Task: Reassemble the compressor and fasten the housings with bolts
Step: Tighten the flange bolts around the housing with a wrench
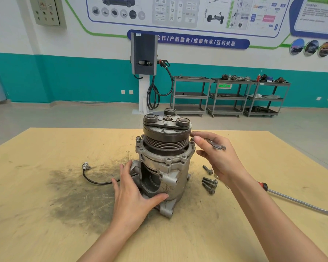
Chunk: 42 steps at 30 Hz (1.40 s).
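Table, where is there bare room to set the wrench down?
Bare wood lies along the near table edge between the forearms, and far left beyond the cable. Right of the compressor is crowded: loose bolts, screwdriver.

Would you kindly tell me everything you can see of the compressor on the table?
The compressor stands upright on the wooden table, its dark grooved pulley on top. The grey cast-metal body looks worn, with a flanged upper housing and bolts at the rim. The left hand rests on its lower body; the right hand, holding a wrench, touches the rim.

Workshop: white-and-teal wall [74,80] with posters, a wall charger [144,53], grey floor [64,114], three metal carts [229,97].
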{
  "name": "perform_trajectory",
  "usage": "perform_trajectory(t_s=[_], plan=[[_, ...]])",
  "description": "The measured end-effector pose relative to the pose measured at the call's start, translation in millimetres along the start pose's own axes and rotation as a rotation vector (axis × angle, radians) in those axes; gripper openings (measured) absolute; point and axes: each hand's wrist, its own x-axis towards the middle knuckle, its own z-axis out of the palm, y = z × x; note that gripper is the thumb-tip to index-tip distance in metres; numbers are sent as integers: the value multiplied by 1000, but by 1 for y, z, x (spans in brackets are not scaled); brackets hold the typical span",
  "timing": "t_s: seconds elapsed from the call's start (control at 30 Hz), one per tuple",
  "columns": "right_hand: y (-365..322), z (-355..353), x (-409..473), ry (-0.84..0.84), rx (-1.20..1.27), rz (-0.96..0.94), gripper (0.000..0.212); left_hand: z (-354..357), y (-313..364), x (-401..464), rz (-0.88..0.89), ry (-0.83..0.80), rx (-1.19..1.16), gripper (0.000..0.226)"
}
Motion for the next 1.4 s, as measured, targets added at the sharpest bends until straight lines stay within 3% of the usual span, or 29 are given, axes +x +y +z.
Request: perform_trajectory(t_s=[0.17,0.5,0.77,0.93,1.2,1.4], plan=[[2,7,-1,15,-43,-40,3,-1,2,-1,12,8,1,141],[0,3,-1,-29,-54,-42,13,0,2,0,47,16,5,141],[0,4,-1,6,-37,-38,3,0,1,1,55,19,15,141],[-4,1,-3,-34,-37,-70,21,0,1,0,53,10,12,139],[-1,4,-1,24,-100,-67,2,-1,2,0,44,4,18,139],[-4,0,-3,-27,-75,-70,19,0,0,1,33,6,15,140]])
